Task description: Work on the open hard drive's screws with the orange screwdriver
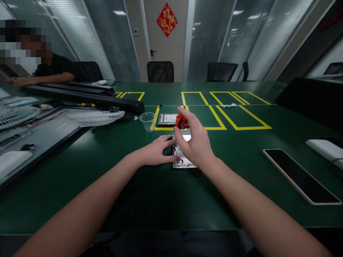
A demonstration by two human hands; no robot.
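A silver hard drive (183,162) lies on the green table in front of me, partly covered by my hands. At its left side is my left hand (157,151), thumb resting on the drive's top and fingers at the far left corner, steadying it. Above the drive, my right hand (197,142) is closed on the orange-and-black handle of a screwdriver (180,121). The screwdriver's shaft and tip are hidden from view. Just beyond lies a second hard drive (166,119), label up, inside a yellow tape outline.
A clear plastic cup (148,122) stands left of the second drive. A phone (301,175) and a white device (325,150) lie right. Long black bars (88,97) and white fan grilles (96,117) crowd the left. Another person (60,69) sits at the far left.
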